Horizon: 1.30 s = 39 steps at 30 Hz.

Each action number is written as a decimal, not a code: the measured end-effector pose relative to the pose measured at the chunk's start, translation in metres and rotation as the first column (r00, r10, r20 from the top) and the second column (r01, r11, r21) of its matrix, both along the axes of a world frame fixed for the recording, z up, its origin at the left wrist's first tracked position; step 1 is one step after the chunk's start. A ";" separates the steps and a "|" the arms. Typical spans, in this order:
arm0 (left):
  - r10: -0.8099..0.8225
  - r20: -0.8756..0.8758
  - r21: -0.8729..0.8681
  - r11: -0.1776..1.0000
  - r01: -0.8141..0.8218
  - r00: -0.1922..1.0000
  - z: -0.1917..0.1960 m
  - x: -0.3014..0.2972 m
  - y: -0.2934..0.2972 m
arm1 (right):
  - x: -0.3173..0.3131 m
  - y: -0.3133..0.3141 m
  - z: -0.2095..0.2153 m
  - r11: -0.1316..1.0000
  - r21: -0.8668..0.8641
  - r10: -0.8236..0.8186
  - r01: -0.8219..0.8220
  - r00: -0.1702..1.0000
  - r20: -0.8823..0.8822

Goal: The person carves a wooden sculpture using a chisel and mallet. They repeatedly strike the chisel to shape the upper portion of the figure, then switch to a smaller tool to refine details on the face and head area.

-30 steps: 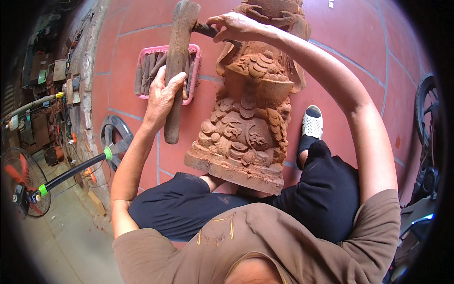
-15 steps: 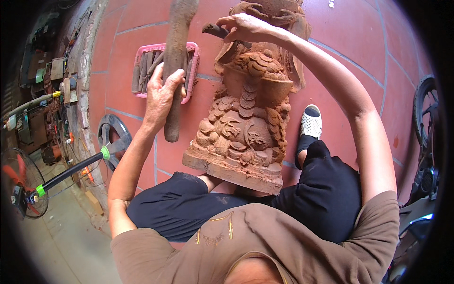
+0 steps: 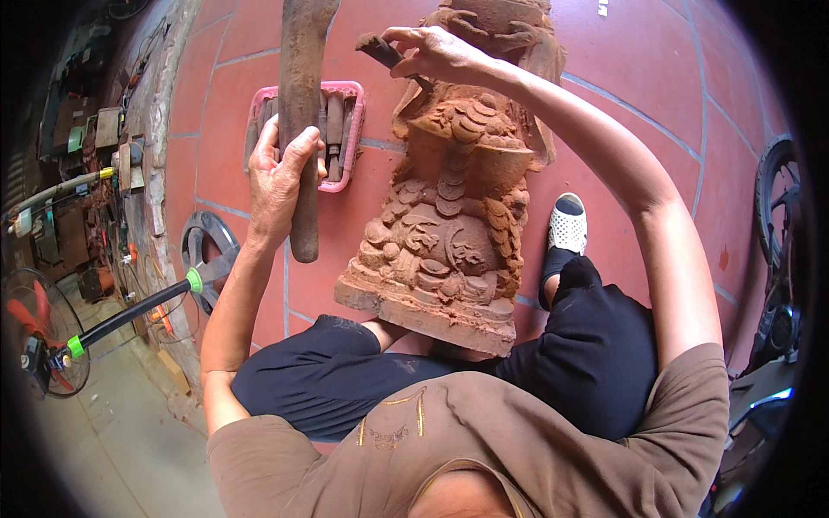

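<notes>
A reddish-brown carved wooden statue lies between my legs, its base toward me and its far end running out at the top of the view. My left hand is wrapped round the handle of a long wooden mallet, which is raised over a basket and cut off by the top edge. Over the statue's upper part, my right hand grips a dark chisel. The chisel slants, its thick end to the left; its tip is by the carving, and whether it touches cannot be made out.
Left of the statue stands a pink plastic basket full of wooden-handled chisels. A black wheel and a fan are on the left. Red tiles cover the floor. Parts of a motorbike stand at the far right.
My left hand and the mallet have shifted left. My right hand has moved slightly left, and the chisel in it now slants more steeply. The statue has stayed put.
</notes>
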State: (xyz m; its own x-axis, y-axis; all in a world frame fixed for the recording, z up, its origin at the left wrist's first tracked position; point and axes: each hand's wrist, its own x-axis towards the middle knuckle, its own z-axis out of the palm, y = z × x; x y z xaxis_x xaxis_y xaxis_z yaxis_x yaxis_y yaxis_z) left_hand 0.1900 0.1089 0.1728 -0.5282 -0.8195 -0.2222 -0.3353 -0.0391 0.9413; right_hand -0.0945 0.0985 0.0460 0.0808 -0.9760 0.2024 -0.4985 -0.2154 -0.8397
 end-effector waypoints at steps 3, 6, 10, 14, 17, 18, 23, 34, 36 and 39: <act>-0.028 0.011 -0.026 0.999 0.028 1.000 -0.005 -0.001 0.004 | 0.005 0.004 0.002 1.000 -0.018 0.007 -0.007 1.000 -0.008; -0.077 0.132 -0.026 0.996 0.081 0.988 -0.007 -0.005 0.006 | 0.008 0.003 0.003 0.986 -0.161 0.015 -0.033 0.994 -0.110; -0.030 0.054 0.027 0.999 0.029 0.998 -0.010 0.001 0.000 | 0.004 -0.001 0.001 0.998 -0.052 0.036 -0.044 0.988 -0.149; -0.044 0.127 -0.004 0.999 0.045 0.991 -0.009 0.001 0.002 | 0.006 -0.001 0.004 0.999 0.010 0.040 -0.039 0.994 -0.105; -0.080 0.133 0.020 0.997 0.078 0.988 -0.008 -0.001 -0.001 | 0.002 -0.003 0.003 0.999 0.003 0.049 -0.049 0.993 -0.110; -0.064 0.110 0.012 0.998 0.063 0.992 -0.008 0.000 -0.001 | 0.003 -0.004 0.003 0.999 0.006 0.051 -0.051 0.993 -0.107; -0.042 0.102 0.001 0.999 0.042 0.994 -0.010 0.000 -0.004 | 0.002 -0.005 -0.001 0.999 -0.014 0.047 -0.050 0.989 -0.140; -0.010 0.065 0.074 0.997 0.005 0.998 -0.005 0.008 -0.013 | -0.009 -0.001 -0.005 0.999 0.037 0.033 -0.035 0.998 0.049; -0.017 0.065 0.072 0.997 0.012 0.998 -0.005 0.006 -0.012 | -0.002 0.001 -0.002 0.998 0.042 0.034 -0.036 0.998 0.056; -0.040 0.064 0.049 0.998 0.037 0.997 -0.004 0.002 -0.006 | 0.007 0.004 0.000 1.000 0.022 0.022 -0.023 0.999 0.046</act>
State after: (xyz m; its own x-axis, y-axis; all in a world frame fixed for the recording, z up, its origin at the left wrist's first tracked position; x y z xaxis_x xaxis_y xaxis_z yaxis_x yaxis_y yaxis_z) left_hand 0.1918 0.1026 0.1687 -0.5425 -0.7862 -0.2959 -0.3981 -0.0696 0.9147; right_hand -0.0871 0.1030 0.0459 0.0937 -0.9783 0.1847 -0.4545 -0.2071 -0.8663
